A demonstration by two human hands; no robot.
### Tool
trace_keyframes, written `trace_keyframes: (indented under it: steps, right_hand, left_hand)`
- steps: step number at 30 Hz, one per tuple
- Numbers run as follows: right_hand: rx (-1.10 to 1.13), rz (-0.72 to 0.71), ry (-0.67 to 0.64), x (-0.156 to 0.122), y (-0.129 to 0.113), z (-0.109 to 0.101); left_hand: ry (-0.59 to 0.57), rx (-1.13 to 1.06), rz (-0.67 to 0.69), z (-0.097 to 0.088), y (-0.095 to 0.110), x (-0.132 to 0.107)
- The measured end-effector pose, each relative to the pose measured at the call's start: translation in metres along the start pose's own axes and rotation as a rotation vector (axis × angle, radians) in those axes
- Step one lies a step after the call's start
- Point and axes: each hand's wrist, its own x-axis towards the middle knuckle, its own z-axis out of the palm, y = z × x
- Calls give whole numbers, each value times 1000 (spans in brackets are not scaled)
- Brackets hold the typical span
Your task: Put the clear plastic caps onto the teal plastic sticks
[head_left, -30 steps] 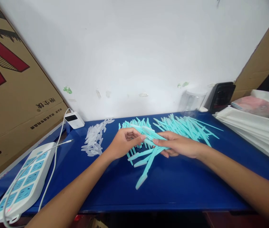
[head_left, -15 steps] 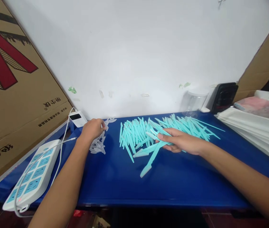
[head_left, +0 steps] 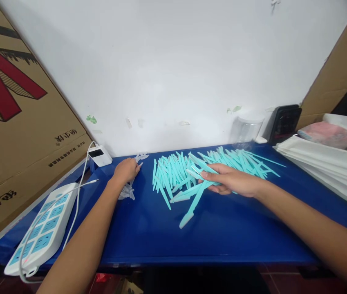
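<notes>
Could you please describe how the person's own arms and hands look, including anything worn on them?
The left hand and right hand are without gloves. Both forearms are bare as far as the picture shows, with no sleeve in view. I see no watch, bracelet or ring; small details on the fingers cannot be judged.

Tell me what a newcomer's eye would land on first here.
Probably the bright turquoise sticks, heaped in two piles on the blue table, with more fanned out in the right hand. Next, the big cardboard box at far left, with its red printed shape. Then the left hand at the pale translucent pieces, left of the sticks.
</notes>
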Motion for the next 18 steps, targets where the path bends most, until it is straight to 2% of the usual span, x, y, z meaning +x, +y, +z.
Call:
trace_keyframes:
  steps: [4, 6, 8, 10, 13, 18]
  right_hand:
    - [-25, -6, -32, 0, 0, -1]
    - [-36, -10, -37, -1, -1, 0]
    - [-40, -10, -45, -1, -2, 0]
    - [-47, -19, -60, -1, -2, -1]
    - [-65, -47, -94, 1, 0, -4]
    - [-81, -52, -114, 4, 6, -7]
  left_hand:
    - [24, -5, 38, -1, 4, 0]
    - [80, -109, 57, -5, 11, -1]
    - [149, -344, 115, -12, 22, -5]
    - [161, -684, 224, -21, 38, -12]
    - [37, -1063, 342, -35, 64, -28]
    - [-97, -1253, 346, -44, 88, -45]
